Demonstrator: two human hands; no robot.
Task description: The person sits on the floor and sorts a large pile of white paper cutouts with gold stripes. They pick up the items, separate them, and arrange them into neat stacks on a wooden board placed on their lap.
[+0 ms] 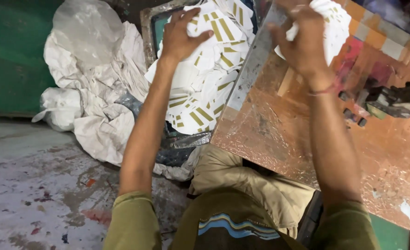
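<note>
Our sleeves [135, 222]: olive green, at the bottom edge, nearest to us; both forearms run up and away from here.
Floor [33, 185]: grey, paint-spattered, to our left.
Copper-coloured board [279, 129]: tilted slab on our right side, its long edge running up and away; our right forearm lies over it.
White sacking [98, 92]: crumpled beside the pile, on its left.
Pile of white cards [205, 78]: small cards with gold stripes, heaped in a dark tray between the sacking and the board.
Left hand [179, 37]: we rest it fingers-spread on the far part of the pile, palm down, pressing rather than gripping.
Right hand [302, 41]: we have it closed around a bunch of cards [332, 28], held above the board's far end.
Key relation: the pile lies directly under our left hand and to the left of our right, which is separated from it by the board's edge.
</note>
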